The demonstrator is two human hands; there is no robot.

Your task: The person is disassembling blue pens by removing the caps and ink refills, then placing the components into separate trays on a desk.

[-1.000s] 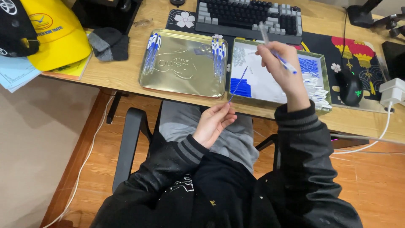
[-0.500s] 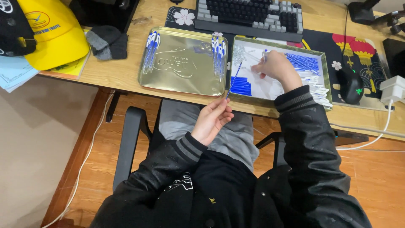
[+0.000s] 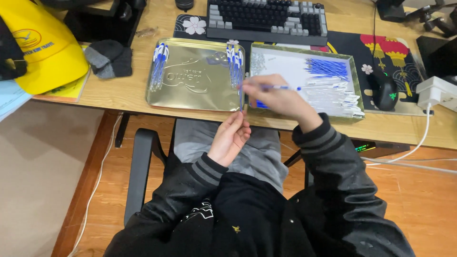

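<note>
Hands meet just below the front edge of the gold metal tray [image 3: 195, 97], which lies on the wooden desk [image 3: 119, 93] and serves as the landmark here. The left hand [image 3: 231, 140] sits below the tray's lower right corner, over the person's lap, its fingers pinched closed around a thin pen part [image 3: 241, 97] that stands upright, its top reaching the tray's right edge. The right hand [image 3: 281, 97] hovers just right of the tray, fingers curled shut on a blue-and-clear pen barrel [image 3: 276, 87] held level, its tip pointing left toward the upright part; whether the two pieces touch cannot be told.

On the tray itself, one cluster of finished blue pens [image 3: 159, 64] lies along the left side and a second cluster [image 3: 234, 62] along the right side. Immediately right of the tray sits a second tray lined with white paper [image 3: 285, 64], carrying a heap of blue refills [image 3: 326, 68] and a row of clear barrels [image 3: 340, 97] at its far end. Behind both trays lies a dark keyboard [image 3: 266, 19]. Well right of the tray rests a black mouse [image 3: 384, 90] on a patterned mat. Left of the tray lie a grey folded sock [image 3: 109, 57] and, farther off, a yellow cap [image 3: 45, 47].
</note>
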